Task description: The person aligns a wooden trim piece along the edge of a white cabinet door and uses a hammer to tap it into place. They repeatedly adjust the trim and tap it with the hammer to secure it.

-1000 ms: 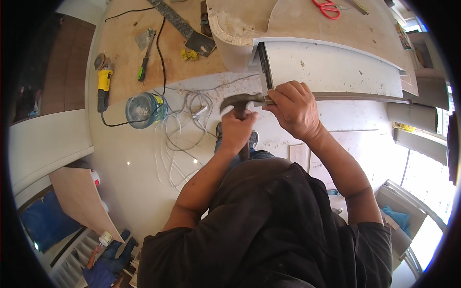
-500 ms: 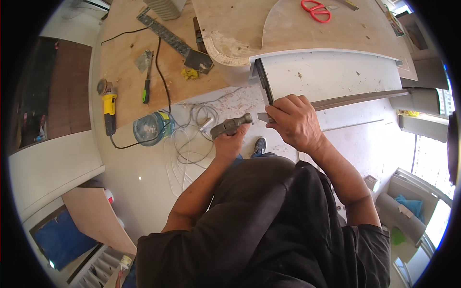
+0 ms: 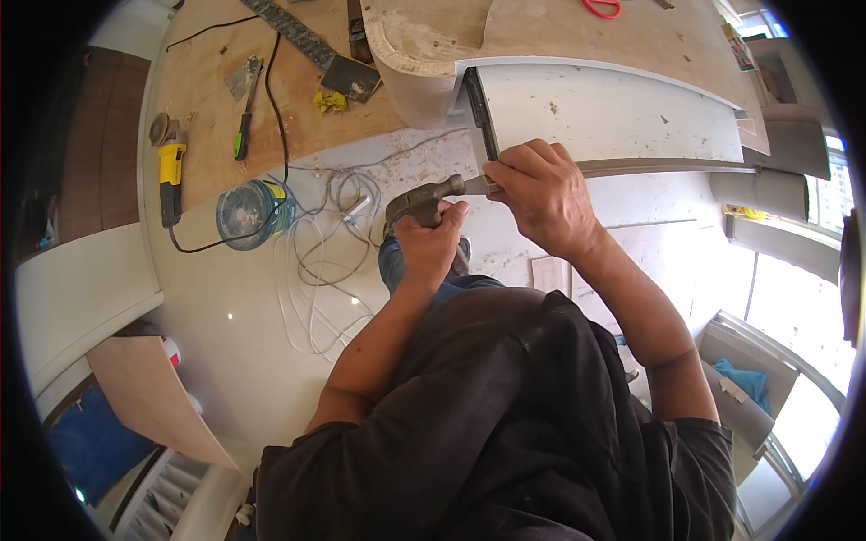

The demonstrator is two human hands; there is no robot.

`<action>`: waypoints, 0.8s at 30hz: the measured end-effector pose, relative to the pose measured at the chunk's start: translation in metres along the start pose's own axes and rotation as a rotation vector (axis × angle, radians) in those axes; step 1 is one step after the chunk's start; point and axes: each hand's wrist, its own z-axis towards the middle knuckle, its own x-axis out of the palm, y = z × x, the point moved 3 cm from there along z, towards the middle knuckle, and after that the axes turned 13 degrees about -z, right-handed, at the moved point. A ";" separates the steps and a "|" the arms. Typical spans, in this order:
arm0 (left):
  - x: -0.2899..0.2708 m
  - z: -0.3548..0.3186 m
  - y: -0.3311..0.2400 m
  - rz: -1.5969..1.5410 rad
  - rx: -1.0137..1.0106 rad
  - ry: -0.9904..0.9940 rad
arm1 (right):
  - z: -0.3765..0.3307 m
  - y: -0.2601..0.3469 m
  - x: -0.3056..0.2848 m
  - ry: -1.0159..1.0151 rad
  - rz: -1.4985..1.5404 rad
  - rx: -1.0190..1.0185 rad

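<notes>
My left hand point(image 3: 430, 236) is closed around a hammer point(image 3: 424, 200) with a worn metal head. The hammer's face meets, or nearly meets, a pale end piece point(image 3: 475, 186) that juts out beside my right fingers. My right hand point(image 3: 546, 194) grips the left end of the drawer front point(image 3: 658, 168), a long brown strip, with the fingers curled over it. The open drawer point(image 3: 613, 108) has a white inside sprinkled with debris. Along its left side runs a black slide rail point(image 3: 483, 113). The palm side of my right hand is hidden.
The wooden worktop point(image 3: 203, 108) at left bears a yellow angle grinder point(image 3: 171, 167), a green-handled scraper point(image 3: 244, 126) and yellow crumpled material point(image 3: 329, 102). Below it stand a clear bucket point(image 3: 242, 216) and tangled cables point(image 3: 320, 261). Red-handled scissors point(image 3: 602, 7) lie on the upper board.
My left hand has brought the hammer up and closer to the piece at my right fingers. My right hand keeps its grip. The whole view has shifted, with the worktop now higher in the picture.
</notes>
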 end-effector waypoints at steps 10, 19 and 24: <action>-0.039 0.026 -0.032 0.108 -0.010 -0.182 | 0.001 0.010 -0.007 -0.016 0.022 0.044; -0.173 0.190 -0.076 0.914 0.232 -0.365 | 0.002 0.023 -0.005 -0.042 -0.018 0.132; -0.169 0.304 -0.088 1.254 0.183 -0.227 | -0.005 0.032 -0.005 -0.035 -0.073 0.323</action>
